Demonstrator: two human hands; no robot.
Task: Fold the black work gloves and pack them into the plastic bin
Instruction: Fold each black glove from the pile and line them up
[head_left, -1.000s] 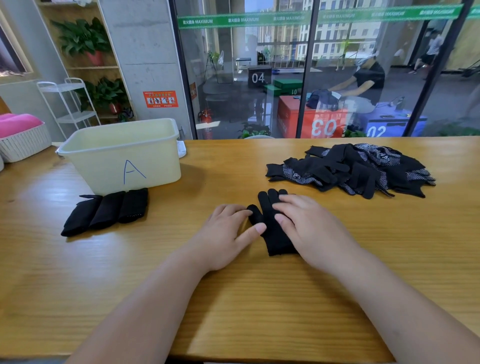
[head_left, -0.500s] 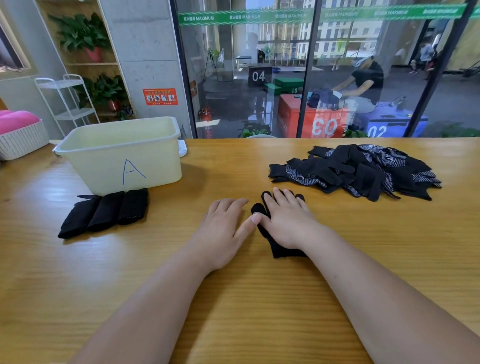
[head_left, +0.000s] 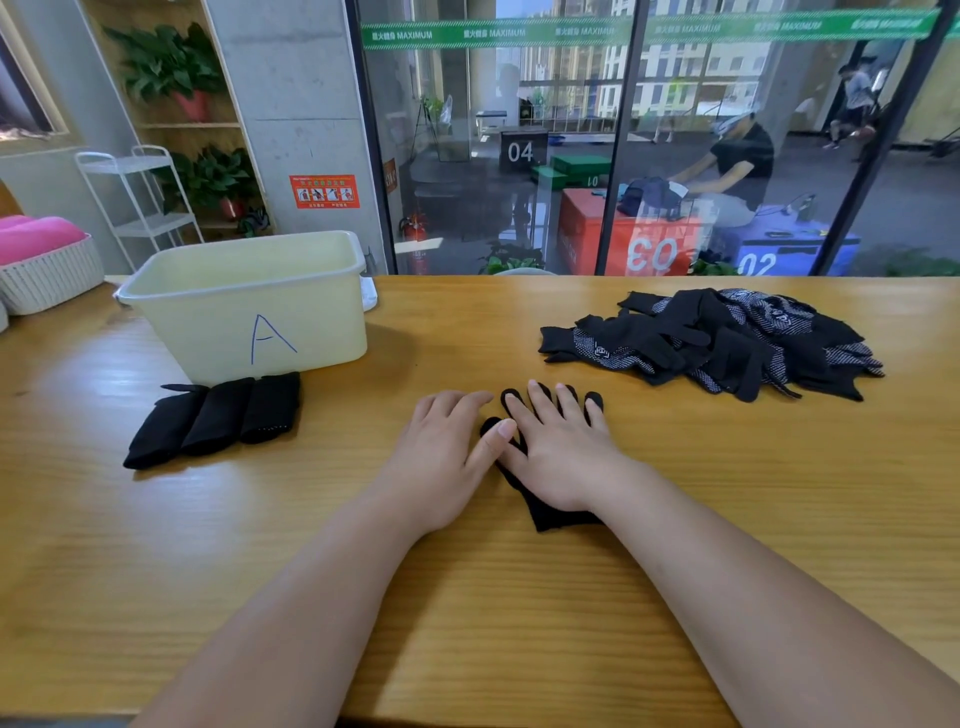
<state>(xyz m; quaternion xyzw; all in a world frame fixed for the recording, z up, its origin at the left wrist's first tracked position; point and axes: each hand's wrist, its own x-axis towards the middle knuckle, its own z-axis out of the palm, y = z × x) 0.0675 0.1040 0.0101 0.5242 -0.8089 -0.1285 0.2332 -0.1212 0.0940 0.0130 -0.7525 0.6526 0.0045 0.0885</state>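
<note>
Black glove (head_left: 550, 512) is lying under my flat, spread right hand (head_left: 558, 457), left hand (head_left: 441, 457) flat alongside, thumb touching it; I'm risking a bunched, crooked fold if it slides on the worktop (head_left: 467, 597).

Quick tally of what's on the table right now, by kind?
Bin: 1
Folded glove bundles: 3
Flat glove: 1
Loose glove pile: 1 (too tangled to count the gloves in it)
Total: 6
</note>
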